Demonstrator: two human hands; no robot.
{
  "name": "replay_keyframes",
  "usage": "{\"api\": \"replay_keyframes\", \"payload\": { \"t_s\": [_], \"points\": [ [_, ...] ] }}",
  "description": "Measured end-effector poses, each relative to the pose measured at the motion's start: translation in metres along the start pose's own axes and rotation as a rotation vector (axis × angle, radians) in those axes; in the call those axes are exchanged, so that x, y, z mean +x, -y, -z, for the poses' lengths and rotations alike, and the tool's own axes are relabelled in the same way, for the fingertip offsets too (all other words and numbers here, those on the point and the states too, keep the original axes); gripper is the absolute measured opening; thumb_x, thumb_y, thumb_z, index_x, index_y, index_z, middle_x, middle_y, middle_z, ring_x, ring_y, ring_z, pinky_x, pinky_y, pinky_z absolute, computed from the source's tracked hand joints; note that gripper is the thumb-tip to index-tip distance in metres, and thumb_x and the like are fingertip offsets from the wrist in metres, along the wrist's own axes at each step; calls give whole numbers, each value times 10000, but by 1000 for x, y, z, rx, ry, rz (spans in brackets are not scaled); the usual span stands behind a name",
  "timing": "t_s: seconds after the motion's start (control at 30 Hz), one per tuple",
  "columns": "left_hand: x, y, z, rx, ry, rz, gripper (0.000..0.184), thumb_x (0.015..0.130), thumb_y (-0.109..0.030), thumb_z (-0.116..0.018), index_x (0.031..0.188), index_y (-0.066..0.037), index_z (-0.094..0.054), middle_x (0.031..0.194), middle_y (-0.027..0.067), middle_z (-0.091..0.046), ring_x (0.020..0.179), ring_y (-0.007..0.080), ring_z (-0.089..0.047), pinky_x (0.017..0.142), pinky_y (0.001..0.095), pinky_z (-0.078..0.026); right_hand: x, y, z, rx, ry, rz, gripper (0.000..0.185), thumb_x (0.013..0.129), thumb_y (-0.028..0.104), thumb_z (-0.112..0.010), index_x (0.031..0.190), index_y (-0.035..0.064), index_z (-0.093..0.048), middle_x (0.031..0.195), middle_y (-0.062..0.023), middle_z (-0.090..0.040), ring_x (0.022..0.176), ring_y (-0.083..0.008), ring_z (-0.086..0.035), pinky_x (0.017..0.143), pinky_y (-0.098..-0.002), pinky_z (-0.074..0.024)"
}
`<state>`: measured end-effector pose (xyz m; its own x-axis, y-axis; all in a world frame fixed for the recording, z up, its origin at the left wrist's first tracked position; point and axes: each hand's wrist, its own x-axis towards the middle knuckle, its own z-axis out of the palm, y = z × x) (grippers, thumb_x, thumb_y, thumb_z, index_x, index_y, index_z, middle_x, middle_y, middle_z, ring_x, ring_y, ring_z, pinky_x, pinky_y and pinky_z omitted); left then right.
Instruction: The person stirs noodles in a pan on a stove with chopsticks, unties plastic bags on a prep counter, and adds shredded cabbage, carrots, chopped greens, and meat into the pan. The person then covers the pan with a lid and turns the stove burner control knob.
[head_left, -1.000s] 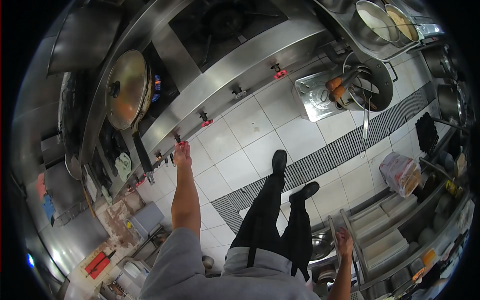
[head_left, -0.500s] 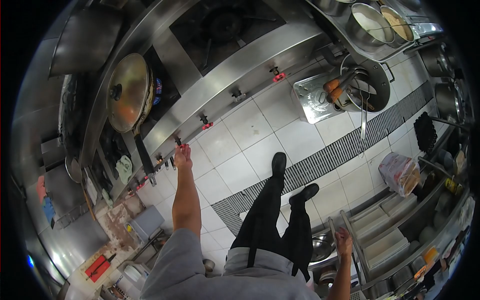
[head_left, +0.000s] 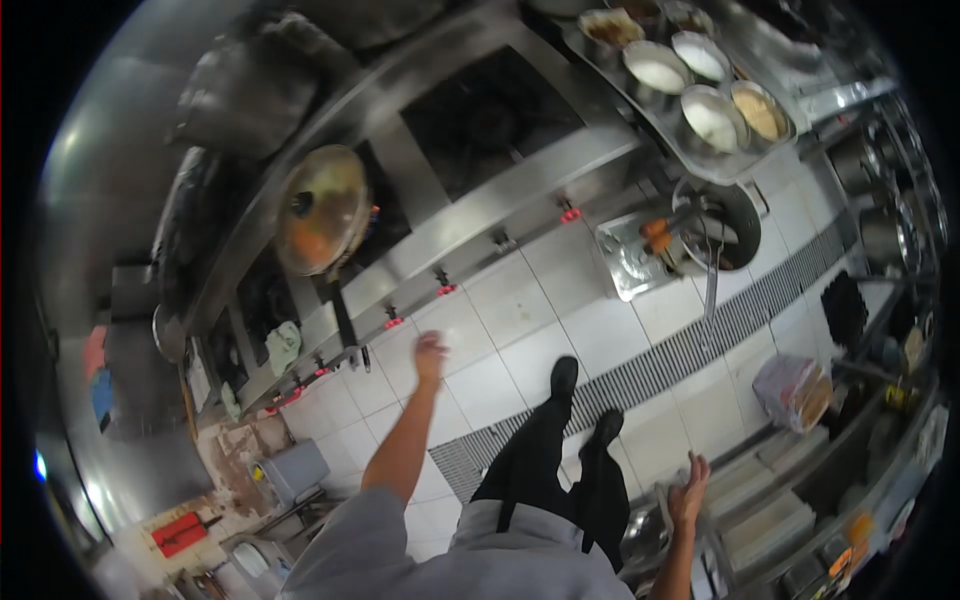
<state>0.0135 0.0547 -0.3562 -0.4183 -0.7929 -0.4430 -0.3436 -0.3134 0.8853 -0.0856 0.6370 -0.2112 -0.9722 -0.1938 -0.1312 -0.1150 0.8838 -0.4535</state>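
Observation:
My left hand (head_left: 430, 355) is in the air over the floor, just right of a red stove knob (head_left: 393, 318) and apart from it. Motion smears its fingers, and I see nothing held. On the stove sits a frying pan covered by a glass lid (head_left: 325, 215), orange and green food showing through; its black handle (head_left: 343, 315) points toward the front edge. A little blue shows at the burner beside the pan. Down at the right, my right hand (head_left: 688, 490) hangs near the shelving, fingers apart and holding nothing.
A stainless stove front (head_left: 500, 215) runs diagonally, with more red knobs. On the floor stand a square tin (head_left: 630, 260) and a pot of utensils (head_left: 740, 225). Bowls of powders (head_left: 715, 120) fill a tray at upper right. A plastic-wrapped tub (head_left: 792, 392) stands beyond the floor drain (head_left: 640, 365).
My left hand has let go of the red stove knob and moved away from the stove. My right hand's fingers have spread. The whole view has shifted with my head.

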Motion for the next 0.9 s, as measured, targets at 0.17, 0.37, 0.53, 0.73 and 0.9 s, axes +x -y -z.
{"api": "replay_keyframes", "payload": {
  "t_s": [0.17,0.37,0.53,0.73,0.9],
  "points": [
    [-226,-140,-105,312,1119,-40,178,904,-195,-612,992,-41,-626,849,-5,-624,781,93,-571,708,262,-479,-3,95,35,803,688,-57,125,846,26,-612,965,25,-650,930,-60,-654,741,-115,-585,650,-257,-495],
    [-381,-126,-43,653,1403,-100,203,882,-218,-591,961,-43,-658,831,116,-678,731,220,-637,665,339,-480,-42,132,56,575,1349,444,200,907,195,-637,1059,76,-686,937,-47,-686,891,-149,-634,804,-264,-489],
    [-438,-124,3,588,1131,-16,245,900,-244,-593,1052,-65,-665,950,102,-697,863,217,-660,772,322,-501,-36,153,68,314,1553,518,244,939,260,-574,1069,86,-686,980,-76,-696,922,-179,-642,827,-289,-486],
    [-475,-128,49,544,862,41,263,909,-254,-598,1108,-101,-675,978,78,-701,855,185,-651,774,299,-512,-33,201,58,-3,1651,861,251,912,281,-578,1029,93,-696,963,-77,-702,880,-211,-647,799,-306,-492],
    [-498,-56,108,256,717,158,342,885,-334,-620,1112,-84,-678,885,50,-688,734,124,-598,635,273,-509,-60,266,26,-176,1709,1147,241,883,274,-604,1024,105,-703,971,-65,-704,890,-217,-648,813,-318,-495]
  ]
}}
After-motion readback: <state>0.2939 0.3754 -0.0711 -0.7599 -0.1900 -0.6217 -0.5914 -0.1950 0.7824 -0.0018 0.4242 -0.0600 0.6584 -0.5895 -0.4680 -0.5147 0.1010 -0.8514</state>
